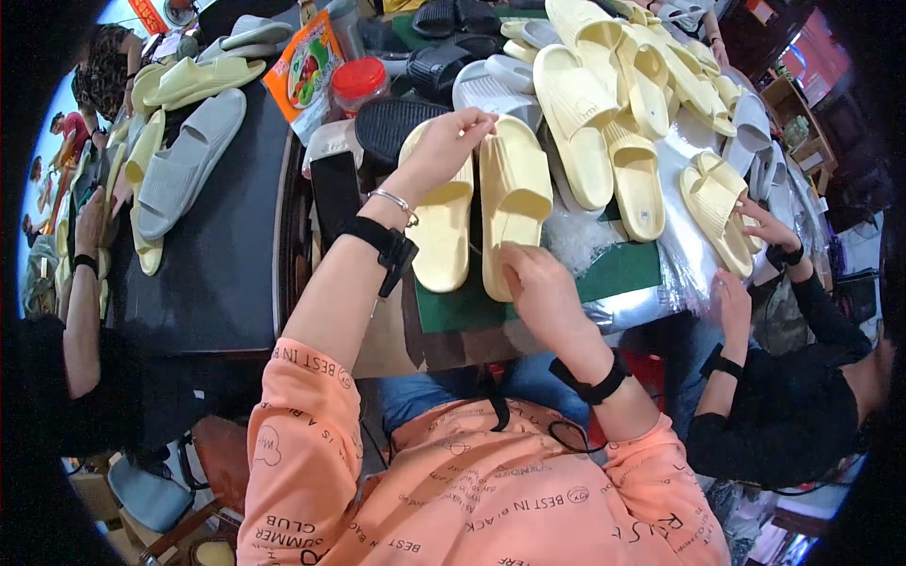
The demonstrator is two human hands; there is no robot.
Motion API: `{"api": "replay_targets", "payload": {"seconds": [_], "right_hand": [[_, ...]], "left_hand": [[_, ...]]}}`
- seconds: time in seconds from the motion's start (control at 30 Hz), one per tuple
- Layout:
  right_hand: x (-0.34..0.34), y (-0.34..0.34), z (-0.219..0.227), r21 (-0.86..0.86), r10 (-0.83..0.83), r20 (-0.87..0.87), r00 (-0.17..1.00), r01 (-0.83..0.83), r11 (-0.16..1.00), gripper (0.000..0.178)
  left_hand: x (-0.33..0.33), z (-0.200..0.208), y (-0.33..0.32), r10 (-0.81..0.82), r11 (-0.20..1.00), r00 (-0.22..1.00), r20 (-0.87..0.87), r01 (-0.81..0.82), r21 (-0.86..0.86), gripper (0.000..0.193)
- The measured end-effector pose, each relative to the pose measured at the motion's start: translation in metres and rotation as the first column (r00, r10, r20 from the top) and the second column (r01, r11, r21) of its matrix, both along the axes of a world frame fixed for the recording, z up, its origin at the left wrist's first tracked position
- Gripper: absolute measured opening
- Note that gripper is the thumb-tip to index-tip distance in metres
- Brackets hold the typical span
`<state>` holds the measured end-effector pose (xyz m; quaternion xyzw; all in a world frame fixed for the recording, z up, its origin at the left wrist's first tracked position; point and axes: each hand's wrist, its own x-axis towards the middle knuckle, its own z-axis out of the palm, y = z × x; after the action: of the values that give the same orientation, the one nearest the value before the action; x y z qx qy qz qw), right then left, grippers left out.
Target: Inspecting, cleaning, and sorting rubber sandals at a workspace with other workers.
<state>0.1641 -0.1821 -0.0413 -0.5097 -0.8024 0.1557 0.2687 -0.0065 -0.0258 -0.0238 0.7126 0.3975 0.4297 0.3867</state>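
Observation:
Two pale yellow slide slippers lie side by side in front of me, toes pointing away: a left slipper (441, 250) and a right slipper (514, 231). My left hand (444, 146) reaches over the left slipper's strap. Its fingertips are pinched together at the toe end of the right slipper; whatever they hold is too small to make out. My right hand (545, 291) is closed at the heel of the right slipper, fingers curled against its edge. Beneath the slippers lies a dark green mat (618, 272).
More yellow slippers (576, 123) are heaped at the far right. A red-lidded jar (360, 83), an orange packet (304, 71), a black phone (335, 193) and a black slipper (396, 127) lie left. A co-worker's hands (766, 228) touch a yellow slipper (714, 209); a grey slipper (189, 165) lies left.

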Motion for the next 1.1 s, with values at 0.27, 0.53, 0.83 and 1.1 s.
{"api": "replay_targets", "payload": {"seconds": [0.27, 0.53, 0.83, 1.1], "right_hand": [[0.003, 0.041, -0.020, 0.150, 0.038, -0.011, 0.999, -0.036, 0.988, 0.019], [-0.013, 0.082, -0.037, -0.025, 0.184, 0.000, 0.983, -0.184, 0.983, 0.025], [-0.011, 0.041, 0.012, -0.080, 0.054, 0.039, 0.998, -0.051, 0.995, 0.017], [-0.051, 0.141, 0.016, 0.020, -0.059, -0.458, 0.887, 0.077, 0.997, 0.019]], "left_hand": [[0.004, -0.014, -0.005, 0.065, 0.998, 0.980, -0.189, -0.066, 0.002, 0.019], [0.003, -0.014, -0.005, -0.003, 0.980, 0.977, -0.215, -0.039, -0.195, 0.025], [0.004, -0.021, -0.010, 0.191, 0.949, 0.866, 0.463, -0.043, -0.311, 0.021], [0.000, -0.016, -0.013, 0.199, 0.952, 0.815, 0.545, -0.028, -0.305, 0.021]]}}
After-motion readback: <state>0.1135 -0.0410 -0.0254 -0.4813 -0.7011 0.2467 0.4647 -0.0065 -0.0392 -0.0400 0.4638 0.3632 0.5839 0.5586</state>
